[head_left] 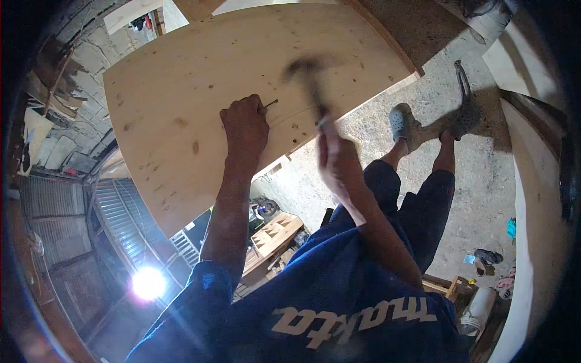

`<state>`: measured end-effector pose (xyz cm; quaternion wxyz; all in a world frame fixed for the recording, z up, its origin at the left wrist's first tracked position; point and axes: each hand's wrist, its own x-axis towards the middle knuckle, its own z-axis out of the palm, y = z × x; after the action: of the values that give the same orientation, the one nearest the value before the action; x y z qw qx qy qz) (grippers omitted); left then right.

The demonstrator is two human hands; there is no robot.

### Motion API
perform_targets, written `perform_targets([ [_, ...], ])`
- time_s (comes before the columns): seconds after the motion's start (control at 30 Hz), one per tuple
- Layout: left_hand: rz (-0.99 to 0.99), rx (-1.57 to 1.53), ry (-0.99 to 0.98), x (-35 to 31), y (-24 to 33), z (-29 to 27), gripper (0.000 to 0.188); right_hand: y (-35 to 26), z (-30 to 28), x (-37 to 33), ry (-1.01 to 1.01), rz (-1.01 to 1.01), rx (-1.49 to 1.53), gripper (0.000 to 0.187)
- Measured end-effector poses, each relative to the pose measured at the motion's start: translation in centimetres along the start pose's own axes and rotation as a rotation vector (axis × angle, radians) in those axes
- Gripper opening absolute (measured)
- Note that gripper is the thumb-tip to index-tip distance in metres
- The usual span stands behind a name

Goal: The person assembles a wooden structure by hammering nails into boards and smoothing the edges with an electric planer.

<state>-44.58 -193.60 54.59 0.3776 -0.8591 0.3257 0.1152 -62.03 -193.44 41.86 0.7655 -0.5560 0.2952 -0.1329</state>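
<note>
At panel (181, 78), R hand (340, 160) w/ hammer (313, 88), L hand (247, 124) w/ nail (272, 103)

Across the view's dial, the panel (200, 91) spreads from ten to one o'clock; over it sits the left hand (245, 128) with the nail (272, 103) projecting from it toward two, the hammer (310, 75) lying at the nail's two o'clock and the right hand (339, 160), around the handle, at its four. Beyond the panel's right edge, clogs (397, 123) stand on the floor (472, 187) toward two o'clock, while a sheet (535, 218) lines three, a bucket (481, 305) lies at four and a lamp (149, 284) shines at eight.
</note>
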Motion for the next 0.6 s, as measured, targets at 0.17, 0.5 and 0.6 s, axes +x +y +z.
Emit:
perform_targets([
  [0.17,-0.013,0.083,-0.047,0.2,-1.6,0.7,0.005,-0.6,-3.2,-0.5,-0.012,0.187,0.248,0.055],
  [0.5,0.197,0.067,0.002,11.1,-6.7,-0.3,0.013,0.1,-8.1,1.4,0.126,0.084,0.168,0.054],
  [0.6,0.303,0.066,-0.115,10.7,-7.2,-1.0,0.012,0.0,-7.3,1.0,0.081,0.111,0.201,0.054],
])
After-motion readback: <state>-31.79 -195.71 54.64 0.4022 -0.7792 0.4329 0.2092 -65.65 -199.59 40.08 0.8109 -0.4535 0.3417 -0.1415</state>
